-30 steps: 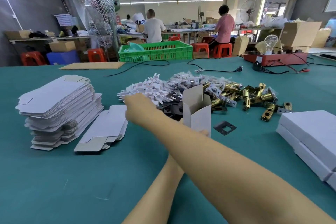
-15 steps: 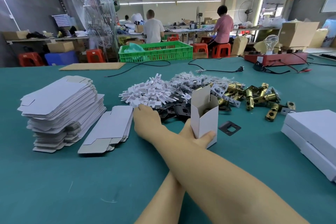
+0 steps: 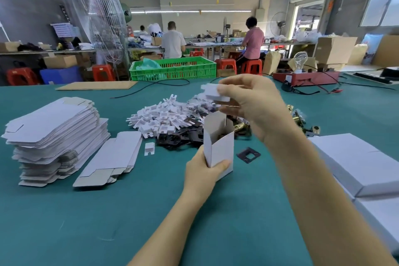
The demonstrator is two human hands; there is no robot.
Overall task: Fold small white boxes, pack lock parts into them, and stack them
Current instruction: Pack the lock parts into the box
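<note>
The left hand (image 3: pixel 205 174) grips the box (image 3: pixel 219 146) near its lower end, thumb across the front face, holding it upright on the green surface (image 3: pixel 108 222) with its top flaps open. Directly above the box mouth, the right hand (image 3: pixel 252 103) pinches a white insert (image 3: pixel 212 93) between thumb and fingers, clear of the box; something dark and thin shows under the fingers, too blurred to tell.

Behind the box lies a heap of white inserts (image 3: pixel 159 119), and between that heap and the box a pile of black plates (image 3: pixel 179 139). One insert lies alone (image 3: pixel 149 148) left of the box, and a single black plate (image 3: pixel 248 154) lies just right of it. Brass lock parts (image 3: pixel 302 119) lie behind and to the right of the box, partly hidden by the right arm.

Far left of the box stands a tall stack of flat blanks (image 3: pixel 54 134); a lower stack (image 3: pixel 112 157) lies between that stack and the box. To the right of the box, flat white cartons (image 3: pixel 358 162) are piled at the edge of view. Well behind the box, a green crate (image 3: pixel 172 69) sits at the far edge of the surface.
</note>
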